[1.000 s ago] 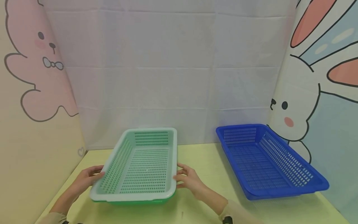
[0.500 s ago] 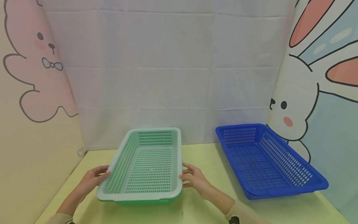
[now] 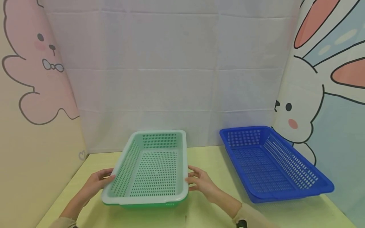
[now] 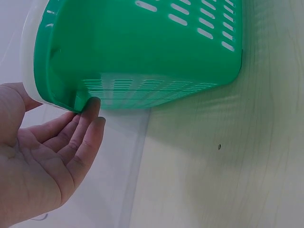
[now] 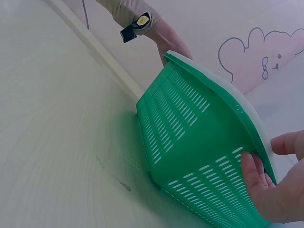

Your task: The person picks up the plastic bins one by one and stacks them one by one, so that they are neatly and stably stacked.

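A rectangular slotted plastic basket, pale with a white rim (image 3: 144, 200) in the head view, stands on the table left of centre. In both wrist views its outside is a green wall (image 4: 137, 52) under a white lip. My left hand (image 3: 98, 183) grips the rim at the near left, thumb on top and fingers underneath. On the opposite long side, my right hand (image 3: 203, 185) holds the rim, its thumb (image 5: 285, 142) over the lip and its fingertips against the green slotted side. A blue slotted basket (image 3: 260, 171) sits apart to the right.
The pale yellow tabletop (image 3: 206, 158) separates the two baskets. A white creased backdrop (image 3: 159, 79) rises behind the table. A cartoon-printed panel (image 3: 42, 136) stands on the left, and a rabbit-printed panel (image 3: 336, 136) on the right.
The green and white basket has shifted to the right along the table, both hands moving with it and keeping their grip. The blue basket has stayed put.
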A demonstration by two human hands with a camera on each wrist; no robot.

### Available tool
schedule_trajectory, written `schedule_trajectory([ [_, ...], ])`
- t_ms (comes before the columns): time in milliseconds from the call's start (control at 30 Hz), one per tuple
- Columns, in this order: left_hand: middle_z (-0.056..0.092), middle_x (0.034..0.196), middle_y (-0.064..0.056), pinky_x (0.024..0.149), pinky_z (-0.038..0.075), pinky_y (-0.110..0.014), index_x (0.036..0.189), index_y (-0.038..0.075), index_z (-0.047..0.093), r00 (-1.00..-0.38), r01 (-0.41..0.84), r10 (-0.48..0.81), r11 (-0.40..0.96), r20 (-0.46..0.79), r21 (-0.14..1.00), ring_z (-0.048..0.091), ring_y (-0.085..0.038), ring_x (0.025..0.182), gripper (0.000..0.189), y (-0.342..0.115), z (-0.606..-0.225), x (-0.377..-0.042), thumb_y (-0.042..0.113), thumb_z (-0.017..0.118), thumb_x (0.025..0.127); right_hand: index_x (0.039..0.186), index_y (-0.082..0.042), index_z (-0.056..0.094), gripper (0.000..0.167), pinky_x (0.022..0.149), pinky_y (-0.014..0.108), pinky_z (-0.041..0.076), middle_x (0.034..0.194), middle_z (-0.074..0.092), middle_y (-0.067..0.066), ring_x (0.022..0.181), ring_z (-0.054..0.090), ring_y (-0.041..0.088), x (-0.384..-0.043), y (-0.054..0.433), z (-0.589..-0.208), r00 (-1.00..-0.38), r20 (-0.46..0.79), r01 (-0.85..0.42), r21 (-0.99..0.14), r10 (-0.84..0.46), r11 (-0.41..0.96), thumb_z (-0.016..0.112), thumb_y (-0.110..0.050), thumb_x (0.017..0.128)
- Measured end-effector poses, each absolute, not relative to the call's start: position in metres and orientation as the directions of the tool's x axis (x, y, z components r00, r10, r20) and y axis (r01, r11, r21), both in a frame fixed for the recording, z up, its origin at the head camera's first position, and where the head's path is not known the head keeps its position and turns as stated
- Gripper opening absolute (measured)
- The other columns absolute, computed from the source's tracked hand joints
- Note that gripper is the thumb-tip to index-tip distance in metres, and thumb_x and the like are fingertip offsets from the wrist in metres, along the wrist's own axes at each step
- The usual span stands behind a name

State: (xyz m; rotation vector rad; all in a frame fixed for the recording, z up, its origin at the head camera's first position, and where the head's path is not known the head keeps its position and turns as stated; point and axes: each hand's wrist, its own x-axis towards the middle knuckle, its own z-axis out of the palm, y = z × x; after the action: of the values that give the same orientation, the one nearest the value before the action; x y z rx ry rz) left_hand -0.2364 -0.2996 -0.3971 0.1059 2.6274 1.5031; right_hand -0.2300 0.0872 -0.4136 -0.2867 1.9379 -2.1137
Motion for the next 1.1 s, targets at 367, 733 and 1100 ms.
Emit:
schedule_trajectory([
  [367, 0.047, 0.125, -0.028, 0.072, 0.05, -0.03, 0.131, -0.012, 0.035, -0.989, 0.003, 0.126, 0.515, -0.072, 0.857, 0.06, -0.018, 0.091, 0.06, -0.302, -0.395, -0.238, 0.026, 0.056, 0.09, 0.138, 0.009, 0.025, 0.065, 0.07, 0.035, 0.054, 0.102, 0.055, 0.014, 0.079, 0.06, 0.015, -0.229, 0.087, -0.408, -0.942, -0.031, 0.048, -0.998, -0.335, -0.043, 0.057, -0.005, 0.084],
  [733, 0.039, 0.129, -0.033, 0.081, 0.048, -0.045, 0.132, -0.013, 0.031, -0.99, 0.082, 0.138, 0.643, -0.01, 0.761, 0.048, -0.043, 0.11, 0.061, -0.296, -0.382, -0.241, 0.023, 0.057, 0.09, 0.135, 0.01, 0.029, 0.062, 0.072, 0.038, 0.053, 0.104, 0.053, 0.016, 0.085, 0.06, 0.02, -0.231, 0.103, -0.4, -0.938, -0.013, -0.034, -0.991, -0.346, 0.131, 0.06, -0.01, 0.084],
  [1100, 0.04, 0.129, -0.033, 0.088, 0.04, -0.056, 0.13, -0.01, 0.036, -0.99, 0.141, 0.09, 0.704, 0.108, 0.697, 0.037, -0.047, 0.118, 0.052, -0.247, -0.351, -0.247, 0.015, 0.056, 0.089, 0.131, 0.006, 0.04, 0.056, 0.079, 0.038, 0.05, 0.118, 0.05, 0.021, 0.098, 0.056, 0.028, -0.238, 0.148, -0.377, -0.935, 0.048, -0.183, -0.915, -0.351, 0.361, 0.06, -0.02, 0.086],
])
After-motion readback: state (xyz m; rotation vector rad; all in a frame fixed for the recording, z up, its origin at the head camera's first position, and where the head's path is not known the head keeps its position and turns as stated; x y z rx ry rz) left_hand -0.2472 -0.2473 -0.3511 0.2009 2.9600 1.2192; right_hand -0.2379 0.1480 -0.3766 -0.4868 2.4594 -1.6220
